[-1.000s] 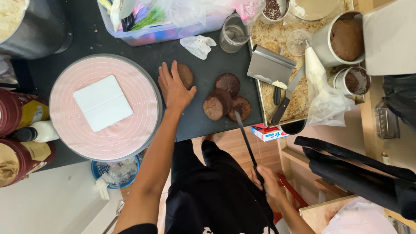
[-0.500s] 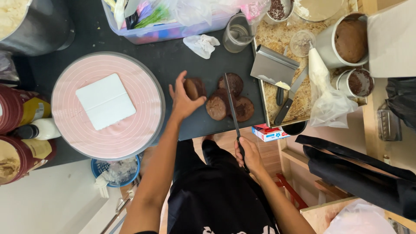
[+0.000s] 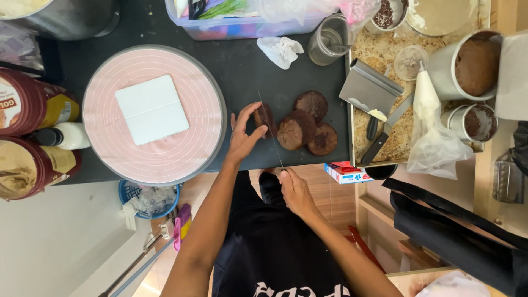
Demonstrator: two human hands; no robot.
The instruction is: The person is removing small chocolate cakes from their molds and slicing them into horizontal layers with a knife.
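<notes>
Overhead view of a dark worktop (image 3: 242, 66). The left hand (image 3: 245, 137) has closed over a small brown cake round (image 3: 263, 118), fingers and thumb curled against its edge; a second ago that hand lay flat and open beside the rounds. The right hand (image 3: 294, 190), earlier down below the worktop's near edge, has come up to that edge with its fingers wrapped tight round the handle of a long thin knife (image 3: 270, 129). The blade now lies across the held round, tip pointing away from the person. The change suggests that slicing of this round is under way or about to begin; how deep the blade sits cannot be told. Three more rounds (image 3: 308, 124) lie overlapping just right of the knife, unmoved. Left of the knife stands a pink turntable (image 3: 110, 110) bearing a white square board (image 3: 152, 109). Far right of the knife a tray (image 3: 379, 55) holds a metal scraper (image 3: 369, 88), a piping bag (image 3: 432, 126) and tins.
</notes>
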